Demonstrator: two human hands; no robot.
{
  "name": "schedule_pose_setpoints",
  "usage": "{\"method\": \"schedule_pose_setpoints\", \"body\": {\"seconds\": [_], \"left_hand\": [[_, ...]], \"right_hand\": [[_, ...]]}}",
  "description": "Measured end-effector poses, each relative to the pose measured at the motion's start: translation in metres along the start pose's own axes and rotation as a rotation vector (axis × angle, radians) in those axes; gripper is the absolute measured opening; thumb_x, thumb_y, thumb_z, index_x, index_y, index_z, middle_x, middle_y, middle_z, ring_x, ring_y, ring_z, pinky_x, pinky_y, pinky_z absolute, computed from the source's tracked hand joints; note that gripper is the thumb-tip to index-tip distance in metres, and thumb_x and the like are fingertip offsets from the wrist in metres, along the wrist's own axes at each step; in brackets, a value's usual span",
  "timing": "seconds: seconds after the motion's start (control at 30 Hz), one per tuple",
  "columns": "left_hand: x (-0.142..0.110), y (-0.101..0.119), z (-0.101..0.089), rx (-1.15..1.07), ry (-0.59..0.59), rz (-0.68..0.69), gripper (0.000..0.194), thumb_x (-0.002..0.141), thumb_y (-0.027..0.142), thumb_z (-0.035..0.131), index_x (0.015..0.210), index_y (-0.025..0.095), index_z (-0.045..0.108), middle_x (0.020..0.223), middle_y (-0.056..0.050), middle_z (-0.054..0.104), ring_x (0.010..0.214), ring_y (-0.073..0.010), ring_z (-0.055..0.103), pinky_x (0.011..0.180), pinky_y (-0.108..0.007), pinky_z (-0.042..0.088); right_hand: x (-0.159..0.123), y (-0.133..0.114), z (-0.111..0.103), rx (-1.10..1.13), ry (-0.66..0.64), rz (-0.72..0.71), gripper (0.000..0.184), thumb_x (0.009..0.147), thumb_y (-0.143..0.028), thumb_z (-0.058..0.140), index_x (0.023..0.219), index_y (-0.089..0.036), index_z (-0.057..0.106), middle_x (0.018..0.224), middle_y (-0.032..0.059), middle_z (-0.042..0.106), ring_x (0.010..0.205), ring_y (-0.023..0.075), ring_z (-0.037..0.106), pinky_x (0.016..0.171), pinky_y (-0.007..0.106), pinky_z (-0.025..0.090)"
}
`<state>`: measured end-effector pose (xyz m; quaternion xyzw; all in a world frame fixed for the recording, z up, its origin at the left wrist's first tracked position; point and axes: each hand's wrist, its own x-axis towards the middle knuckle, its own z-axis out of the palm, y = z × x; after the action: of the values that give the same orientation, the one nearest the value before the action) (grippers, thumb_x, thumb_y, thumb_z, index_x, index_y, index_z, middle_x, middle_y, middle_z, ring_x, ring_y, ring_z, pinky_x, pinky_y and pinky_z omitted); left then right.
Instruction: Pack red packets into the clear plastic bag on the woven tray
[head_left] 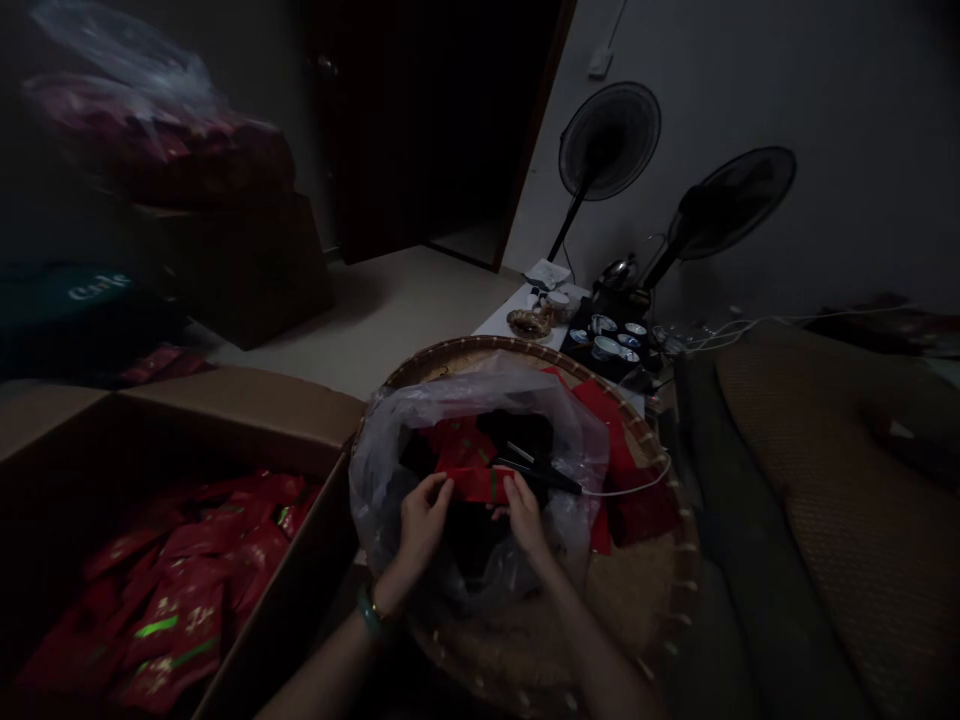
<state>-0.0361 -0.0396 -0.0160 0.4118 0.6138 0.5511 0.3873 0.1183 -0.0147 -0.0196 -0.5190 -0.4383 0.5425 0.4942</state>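
Between my two hands a red packet with a green stripe is held level, one end in each. My left hand pinches its left end with thumb and fingers. The right end is pinched by my right hand. Below lies an open clear plastic bag holding dark contents and another red packet. A black tool with metal prongs and a white cord rests across the bag, just beyond my right hand. The bag sits in a round woven bamboo tray, with flat red packets along its right side.
At left stands an open cardboard box of red packets. Behind it, a stuffed plastic bag tops another box. Ahead are a tea set and two fans. A woven-topped seat is at right.
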Motion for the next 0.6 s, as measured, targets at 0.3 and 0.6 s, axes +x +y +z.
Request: {"method": "schedule_pose_setpoints", "body": {"seconds": [0.3,0.6], "left_hand": [[-0.0003,0.0007,-0.0011,0.028,0.009,0.010,0.029,0.073,0.039,0.057,0.087,0.015,0.067,0.081,-0.006,0.070,0.074,-0.0192,0.063,0.068,-0.028,0.048],[-0.0009,0.0016,-0.0008,0.002,-0.027,-0.023,0.026,0.075,0.039,0.056,0.084,0.016,0.064,0.077,-0.003,0.066,0.069,-0.0166,0.060,0.058,-0.023,0.046]], "right_hand": [[0.0012,0.0024,-0.0008,-0.004,-0.005,0.009,0.052,0.070,-0.058,0.053,0.101,-0.016,0.058,0.069,0.0026,0.063,0.047,0.0116,0.057,0.036,0.019,0.042],[-0.0002,-0.0012,-0.0001,0.002,-0.004,0.003,0.050,0.071,-0.057,0.053,0.100,-0.016,0.058,0.073,0.0033,0.063,0.048,0.0110,0.056,0.036,0.019,0.041]]}}
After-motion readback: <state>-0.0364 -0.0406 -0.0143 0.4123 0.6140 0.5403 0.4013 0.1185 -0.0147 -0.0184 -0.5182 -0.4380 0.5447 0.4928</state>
